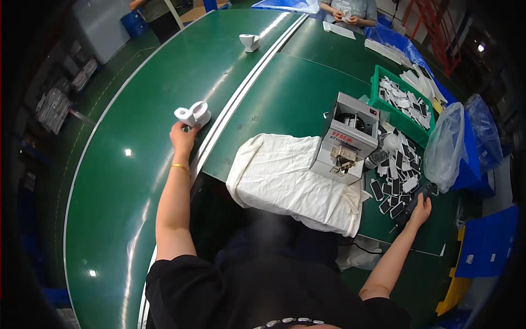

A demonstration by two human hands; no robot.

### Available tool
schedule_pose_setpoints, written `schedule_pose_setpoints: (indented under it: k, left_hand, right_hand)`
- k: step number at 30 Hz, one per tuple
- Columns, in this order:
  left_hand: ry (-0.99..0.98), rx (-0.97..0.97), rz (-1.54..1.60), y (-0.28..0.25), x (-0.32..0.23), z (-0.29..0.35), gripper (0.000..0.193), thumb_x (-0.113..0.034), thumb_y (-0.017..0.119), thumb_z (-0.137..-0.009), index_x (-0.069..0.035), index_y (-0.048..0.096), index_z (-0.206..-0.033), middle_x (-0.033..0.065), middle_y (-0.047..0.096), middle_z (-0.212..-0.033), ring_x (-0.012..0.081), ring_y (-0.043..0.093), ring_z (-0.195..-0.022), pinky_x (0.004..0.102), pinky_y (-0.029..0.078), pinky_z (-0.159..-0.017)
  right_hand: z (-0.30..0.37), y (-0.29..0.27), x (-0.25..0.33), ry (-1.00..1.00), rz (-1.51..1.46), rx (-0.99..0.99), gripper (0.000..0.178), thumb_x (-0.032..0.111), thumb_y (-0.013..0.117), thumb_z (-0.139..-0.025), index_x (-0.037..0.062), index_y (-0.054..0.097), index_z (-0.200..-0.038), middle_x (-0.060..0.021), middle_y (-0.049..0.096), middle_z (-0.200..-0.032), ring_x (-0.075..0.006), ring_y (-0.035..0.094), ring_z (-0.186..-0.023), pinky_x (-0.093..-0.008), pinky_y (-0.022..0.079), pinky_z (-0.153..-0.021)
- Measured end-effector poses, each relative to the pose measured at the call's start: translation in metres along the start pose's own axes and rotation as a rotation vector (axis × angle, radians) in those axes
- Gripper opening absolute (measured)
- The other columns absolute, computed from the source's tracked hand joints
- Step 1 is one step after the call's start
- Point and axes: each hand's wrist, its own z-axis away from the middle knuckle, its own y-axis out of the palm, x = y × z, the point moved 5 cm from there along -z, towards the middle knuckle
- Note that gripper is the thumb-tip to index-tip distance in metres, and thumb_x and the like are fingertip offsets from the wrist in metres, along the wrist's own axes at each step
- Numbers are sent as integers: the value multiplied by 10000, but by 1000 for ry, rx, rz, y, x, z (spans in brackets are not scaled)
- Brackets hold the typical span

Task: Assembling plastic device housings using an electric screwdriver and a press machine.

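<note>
The green table (pixel 137 181) carries a white cloth (pixel 285 178); on the cloth's right end stands a grey dispenser machine (pixel 348 140). Left of the cloth, the left hand (pixel 183 137) closes its grip on a white plastic housing (pixel 193 114): probably light, stiff, smooth, best held by its body. Right of the cloth, the right hand (pixel 421 209) rests on a dark tool; its grip cannot be told. Scattered black and white small plates (pixel 397 178) crowd that side.

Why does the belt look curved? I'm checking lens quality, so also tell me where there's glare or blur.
Head view: fisheye bends the green belt and its white rail toward the rim; lamp glare spots on the belt; corners go black; the left hand holding a white part is sharp; a smudge hazes the white cloth.
</note>
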Motion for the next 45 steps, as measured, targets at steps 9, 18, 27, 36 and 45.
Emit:
schedule_pose_setpoints:
  k: [9, 18, 27, 36, 45]
  left_hand:
    - [-28, 74, 78, 5, -20, 8, 450, -346, 853, -710, -58, 770, -1046, 154, 691, -1201, 318, 619, -1144, 402, 475, -1007]
    - [6, -92, -38, -12, -45, 40, 870, -321, 863, -722, -26, 431, -1418, 201, 436, -1453, 399, 430, -1330, 459, 371, -1116]
    - [376, -191, 122, -23, -142, 112, 698, -159, 801, -784, -33, 466, -1383, 198, 520, -1367, 387, 455, -1293, 454, 364, -1106]
    - [348, -30, 157, 12, -154, 149, 513, -165, 756, -819, -33, 556, -1273, 170, 600, -1250, 364, 555, -1174, 426, 446, -1022]
    - [243, 27, 144, 10, -157, 157, 423, -206, 702, -873, -48, 578, -1246, 155, 614, -1224, 338, 556, -1169, 421, 467, -992]
  right_hand:
    - [-2, -5, 0, 2, 13, -14, 617, 191, 764, -890, -104, 495, -1361, -194, 645, -1249, -236, 654, -1042, -317, 522, -892]
    - [5, -3, 5, -14, 17, -55, 577, 192, 769, -886, -97, 532, -1325, -184, 656, -1228, -219, 659, -1028, -307, 523, -878]
    - [11, -5, 8, -43, -15, -58, 507, 190, 762, -894, -104, 582, -1267, -180, 677, -1188, -215, 656, -1007, -305, 520, -881]
    - [10, -7, 4, -150, 67, -37, 398, 241, 698, -944, -75, 669, -1183, -159, 717, -1129, -218, 674, -993, -307, 513, -897]
    - [18, -7, 12, -136, 139, -12, 359, 233, 667, -971, -62, 682, -1176, -151, 721, -1130, -212, 674, -996, -309, 511, -907]
